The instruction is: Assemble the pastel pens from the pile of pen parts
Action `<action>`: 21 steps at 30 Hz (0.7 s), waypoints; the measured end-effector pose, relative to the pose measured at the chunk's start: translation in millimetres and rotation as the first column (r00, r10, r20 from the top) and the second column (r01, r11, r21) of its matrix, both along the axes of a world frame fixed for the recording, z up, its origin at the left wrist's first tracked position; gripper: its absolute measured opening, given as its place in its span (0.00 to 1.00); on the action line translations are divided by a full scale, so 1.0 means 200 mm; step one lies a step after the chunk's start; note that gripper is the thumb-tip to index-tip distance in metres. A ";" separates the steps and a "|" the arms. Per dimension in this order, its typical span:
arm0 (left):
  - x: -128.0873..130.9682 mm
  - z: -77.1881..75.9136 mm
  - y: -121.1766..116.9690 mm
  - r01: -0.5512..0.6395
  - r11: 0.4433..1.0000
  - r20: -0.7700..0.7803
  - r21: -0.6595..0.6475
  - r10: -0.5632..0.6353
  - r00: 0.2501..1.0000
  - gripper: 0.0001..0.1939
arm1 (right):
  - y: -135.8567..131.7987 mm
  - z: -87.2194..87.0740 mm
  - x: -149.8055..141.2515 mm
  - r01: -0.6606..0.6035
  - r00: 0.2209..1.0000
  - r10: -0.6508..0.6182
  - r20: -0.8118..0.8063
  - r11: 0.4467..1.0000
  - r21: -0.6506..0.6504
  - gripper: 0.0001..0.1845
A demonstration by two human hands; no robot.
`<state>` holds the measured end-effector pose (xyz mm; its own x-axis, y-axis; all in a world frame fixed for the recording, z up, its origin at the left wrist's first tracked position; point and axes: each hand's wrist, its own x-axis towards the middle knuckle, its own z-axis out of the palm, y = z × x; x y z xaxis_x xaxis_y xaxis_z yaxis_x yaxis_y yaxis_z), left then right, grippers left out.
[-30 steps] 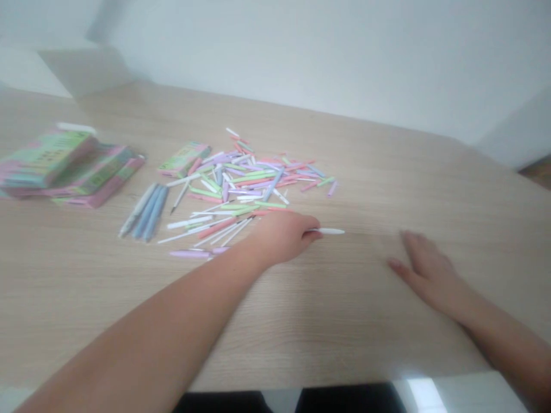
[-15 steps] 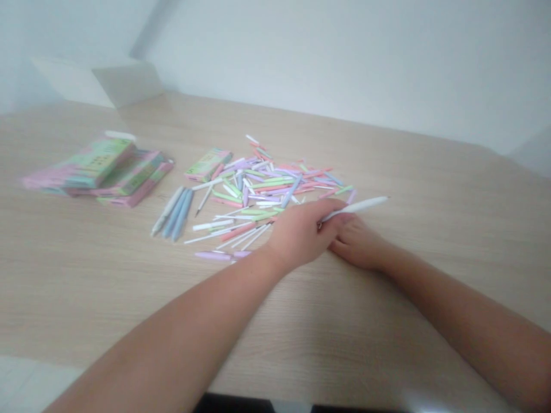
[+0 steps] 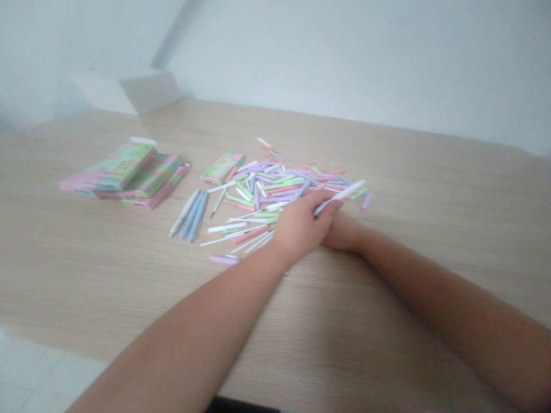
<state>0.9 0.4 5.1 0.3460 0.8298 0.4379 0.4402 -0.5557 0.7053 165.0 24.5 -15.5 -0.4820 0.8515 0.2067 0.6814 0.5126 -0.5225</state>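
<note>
My left hand (image 3: 301,225) is closed around a white pen (image 3: 346,192), which points up and to the right with its tip free. Close behind it lies my right hand (image 3: 344,232), mostly covered by the left one, so its fingers are hidden. Both hands are at the front right of a loose heap of pastel pen parts (image 3: 279,186) in white, purple, green, red and blue. Thin white refills (image 3: 247,244) and a purple pen piece (image 3: 224,260) lie left of my left wrist.
Three pens, one whitish and two blue ones (image 3: 198,217), lie side by side left of the heap. Pink and green boxes (image 3: 129,166) are stacked farther left, and a single box (image 3: 224,167) lies behind the heap. A white folded card (image 3: 150,92) stands at the back of the wooden table (image 3: 408,172).
My right hand has moved left, farther behind my left hand. The left hand and the white pen have shifted left over the heap's edge. The view has turned slightly left.
</note>
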 end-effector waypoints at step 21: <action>0.03 0.00 -0.07 0.271 0.953 -0.499 -0.133 -0.301 0.813 0.18 | -0.51 -0.01 0.38 0.361 0.930 -0.367 0.036 0.926 0.112 0.12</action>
<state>7.2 -14.5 4.5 0.7323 0.6748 0.0919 0.5706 -0.6816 0.4580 240.0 -78.2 -17.3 -0.1561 0.9462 0.2835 0.8575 0.2722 -0.4366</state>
